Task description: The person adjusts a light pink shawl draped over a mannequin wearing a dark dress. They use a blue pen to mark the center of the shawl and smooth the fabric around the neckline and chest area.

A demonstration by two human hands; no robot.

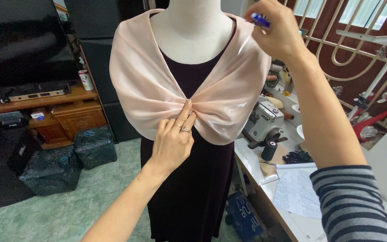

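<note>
On the mannequin (193, 31), over a dark dress (193, 179), a pale pink drape (144, 85) lay across both shoulders and gathered at the chest centre, where the left hand (173, 143) pressed the gather with its fingers (185, 114) extended together, pinching the folds. The right hand (276, 31) was raised at the mannequin's shoulder edge of the drape, fingers closed around a small blue object (260, 20). Beside the mannequin, a sewing machine (263, 121) sat on the tabletop (301, 224).
</note>
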